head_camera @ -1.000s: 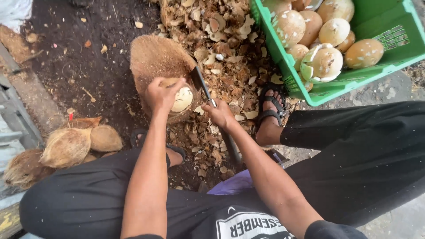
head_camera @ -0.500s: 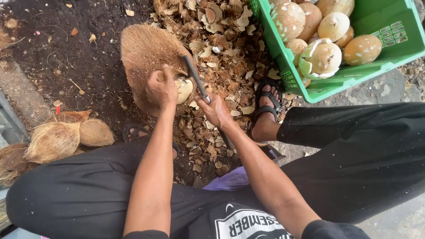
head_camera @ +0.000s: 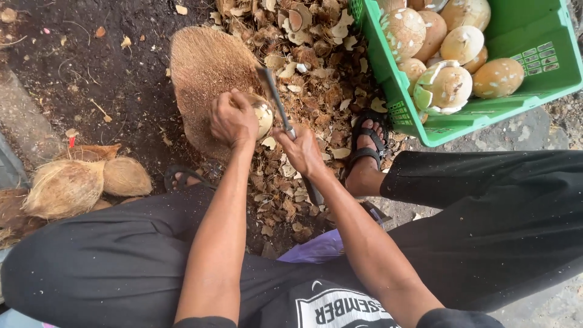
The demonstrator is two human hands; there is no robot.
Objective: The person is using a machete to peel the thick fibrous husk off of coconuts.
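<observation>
My left hand (head_camera: 232, 119) grips a pale, partly peeled coconut (head_camera: 262, 114), pressing it against a large fibrous brown husk block (head_camera: 203, 67) on the ground. My right hand (head_camera: 302, 150) is closed around the handle of a long knife (head_camera: 276, 100). Its dark blade points away from me and lies against the right side of the coconut.
A green plastic crate (head_camera: 425, 118) at the upper right holds several peeled coconuts (head_camera: 443, 85). Shell chips (head_camera: 316, 67) litter the ground between block and crate. Unpeeled husked coconuts (head_camera: 85, 182) lie at the left. My sandalled foot (head_camera: 364, 149) rests beside the crate.
The view has shifted slightly, so the block and the crate sit a little higher and further right. The knife blade stays against the coconut; both hands keep their grip.
</observation>
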